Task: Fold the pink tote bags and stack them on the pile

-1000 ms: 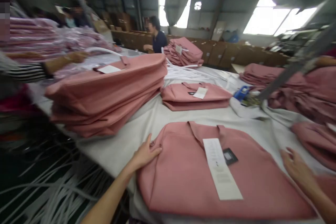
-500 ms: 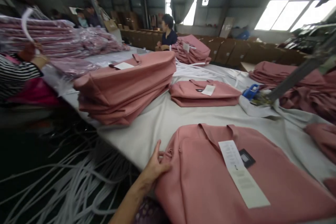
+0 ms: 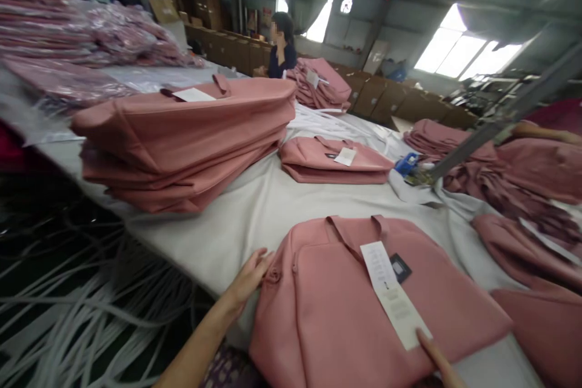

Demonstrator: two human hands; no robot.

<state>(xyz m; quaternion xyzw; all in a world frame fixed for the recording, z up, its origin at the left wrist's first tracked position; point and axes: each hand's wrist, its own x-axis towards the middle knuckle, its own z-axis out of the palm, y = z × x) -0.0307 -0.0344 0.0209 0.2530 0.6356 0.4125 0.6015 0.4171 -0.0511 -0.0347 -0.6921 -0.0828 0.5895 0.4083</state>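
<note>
In the head view, here's the pink bag (image 3: 364, 309) lying broad side up at the near edge of the bench (image 3: 227, 224), its two handles (image 3: 348, 239) pointing toward the far side. The left hand (image 3: 245, 282) is at the bag's left side, open, fingers stretched and fingertips right by the zipper end; whether they pinch the fabric, I can't tell. Over comes the right hand (image 3: 439, 361) at the bottom of the picture: one finger lies on the lower end of the long white tag (image 3: 395, 297), the rest is out of sight, so its grip can't be called. A small black label (image 3: 401, 268) sits just beside that tag. Up at the bench's left edge, there's a leaning stack of pink bags (image 3: 186, 139), a white card (image 3: 194, 94) on top. Beyond the held-down tag, well apart, a slimmer pink bag (image 3: 336, 160) lies in mid-bench with its own card, and a blue object (image 3: 406, 163) is near its right end. Behind these, white strips (image 3: 331, 124) spread over the cloth, and more white strips (image 3: 91, 327) tangle below the left edge. Plastic-wrapped bundles (image 3: 45, 18) are piled at the far left corner, and across the bench a person in a dark top (image 3: 280, 60) has a hand raised to the head.
</note>
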